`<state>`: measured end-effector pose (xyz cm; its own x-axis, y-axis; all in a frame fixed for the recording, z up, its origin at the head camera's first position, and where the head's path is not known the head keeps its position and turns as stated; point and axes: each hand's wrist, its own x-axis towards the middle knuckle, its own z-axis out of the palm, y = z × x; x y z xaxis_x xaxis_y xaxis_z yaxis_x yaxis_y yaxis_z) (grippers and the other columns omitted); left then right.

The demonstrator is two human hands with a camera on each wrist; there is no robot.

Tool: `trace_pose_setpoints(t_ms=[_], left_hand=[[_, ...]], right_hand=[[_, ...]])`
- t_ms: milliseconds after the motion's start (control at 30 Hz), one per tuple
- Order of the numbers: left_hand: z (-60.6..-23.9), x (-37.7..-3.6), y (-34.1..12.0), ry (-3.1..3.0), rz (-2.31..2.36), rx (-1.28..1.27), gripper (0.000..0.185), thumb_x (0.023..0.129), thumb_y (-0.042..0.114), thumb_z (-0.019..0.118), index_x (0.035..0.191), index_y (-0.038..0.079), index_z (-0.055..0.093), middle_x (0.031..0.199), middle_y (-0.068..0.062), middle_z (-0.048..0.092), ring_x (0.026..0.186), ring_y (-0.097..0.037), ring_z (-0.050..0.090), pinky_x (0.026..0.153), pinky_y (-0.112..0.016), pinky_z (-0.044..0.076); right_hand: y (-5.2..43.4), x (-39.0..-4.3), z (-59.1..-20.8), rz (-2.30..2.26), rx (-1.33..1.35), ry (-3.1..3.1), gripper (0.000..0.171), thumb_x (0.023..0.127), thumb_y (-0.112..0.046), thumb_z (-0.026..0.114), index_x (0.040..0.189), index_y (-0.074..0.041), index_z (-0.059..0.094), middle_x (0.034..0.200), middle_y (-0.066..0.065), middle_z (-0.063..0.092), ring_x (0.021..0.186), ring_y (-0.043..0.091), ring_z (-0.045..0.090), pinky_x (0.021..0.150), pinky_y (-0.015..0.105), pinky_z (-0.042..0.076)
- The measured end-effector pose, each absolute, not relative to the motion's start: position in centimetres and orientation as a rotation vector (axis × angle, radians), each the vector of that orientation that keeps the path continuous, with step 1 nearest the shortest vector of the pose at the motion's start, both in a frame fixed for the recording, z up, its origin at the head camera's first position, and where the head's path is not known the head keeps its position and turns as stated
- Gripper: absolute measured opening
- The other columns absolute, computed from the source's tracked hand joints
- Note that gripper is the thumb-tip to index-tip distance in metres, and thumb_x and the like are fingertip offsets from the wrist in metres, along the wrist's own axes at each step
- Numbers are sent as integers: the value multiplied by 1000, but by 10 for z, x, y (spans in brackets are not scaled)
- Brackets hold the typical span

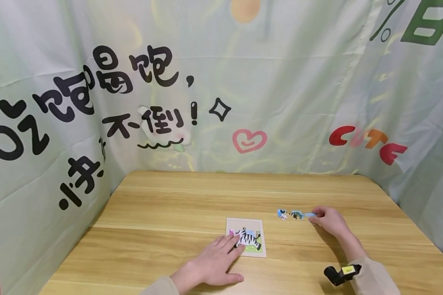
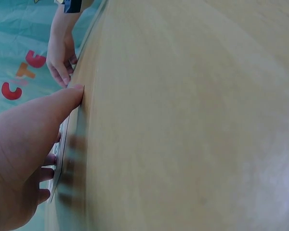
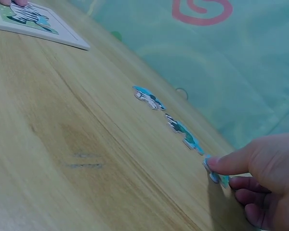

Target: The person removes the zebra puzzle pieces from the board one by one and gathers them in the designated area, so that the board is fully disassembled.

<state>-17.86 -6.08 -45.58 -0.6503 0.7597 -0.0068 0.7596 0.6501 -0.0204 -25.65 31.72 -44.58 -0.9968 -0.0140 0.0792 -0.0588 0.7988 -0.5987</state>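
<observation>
A square puzzle board (image 1: 257, 253) with a pale frame and a partly assembled zebra picture lies on the wooden table. My left hand (image 1: 218, 259) rests on its left part, fingers spread and thumb out over the tabletop. To the right, my right hand (image 1: 330, 221) pinches a light blue jigsaw piece (image 3: 211, 171) between thumb and fingers, at table level. Two more jigsaw pieces lie in a row left of it: a black, white and blue one (image 3: 149, 98) and a green and blue one with stripes (image 3: 184, 134). The fingers cover part of the pinched piece.
A black device with a yellow label (image 1: 342, 274) sits at the right wrist. The wooden table (image 1: 162, 213) is bordered by a printed fabric curtain (image 1: 299, 94) at the back and both sides.
</observation>
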Motion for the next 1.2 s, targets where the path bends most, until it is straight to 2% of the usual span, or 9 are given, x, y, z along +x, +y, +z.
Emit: trace_pose_setpoints(t_ms=[233,500,900,1200], left_hand=[[-457,-179,-61,-2845,49,-1315,77,89,67,29,146,15,31,151,-11,23,138,-27,20,110,-40,23],[-458,-179,-60,-2847,45,-1319,77,89,67,28,146,14,29,151,-12,21,138,-28,19,110,-41,22],[-454,-172,-62,-2804,85,-1316,74,91,64,28,144,12,32,150,-12,24,137,-27,23,108,-42,25],[-454,-164,-69,-2793,100,-1331,73,91,63,25,144,13,34,150,-11,26,135,-26,27,108,-41,27]], right_hand=[[321,-257,-451,987,55,-2876,30,84,-16,66,99,10,60,81,8,57,73,20,49,61,31,40],[314,-252,-445,1017,59,-2797,33,87,-15,62,106,11,59,86,12,61,76,20,53,59,28,42],[228,-252,-415,1288,275,-2766,30,84,-8,65,109,9,59,87,7,61,79,19,56,68,30,47],[165,-243,-429,1458,496,-2763,25,80,-5,68,103,4,63,81,1,59,76,15,54,63,25,48]])
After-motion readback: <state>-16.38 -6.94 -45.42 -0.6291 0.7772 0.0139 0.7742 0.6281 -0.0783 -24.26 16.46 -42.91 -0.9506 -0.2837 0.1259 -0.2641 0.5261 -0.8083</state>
